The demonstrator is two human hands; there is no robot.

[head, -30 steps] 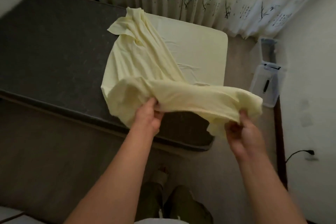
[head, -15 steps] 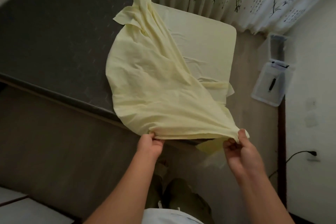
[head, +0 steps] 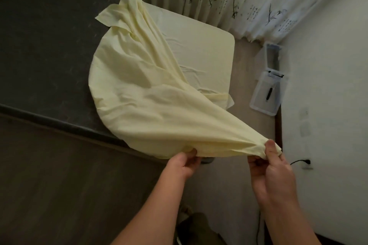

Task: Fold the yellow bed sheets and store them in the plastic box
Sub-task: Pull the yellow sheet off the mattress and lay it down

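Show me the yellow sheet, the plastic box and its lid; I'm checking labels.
yellow sheet [head: 139,93], head view, middle of the raised cloth.
plastic box [head: 264,97], head view, clear floor.
lid [head: 273,55], head view, upright panel.

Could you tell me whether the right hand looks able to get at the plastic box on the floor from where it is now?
Probably not yet. The right hand pinches the yellow sheet, and the plastic box sits apart by the wall. The floor between looks free, so a step closer should do.

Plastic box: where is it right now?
In the head view the plastic box sits open on the floor at the right, against the white wall, beyond the bed's corner.
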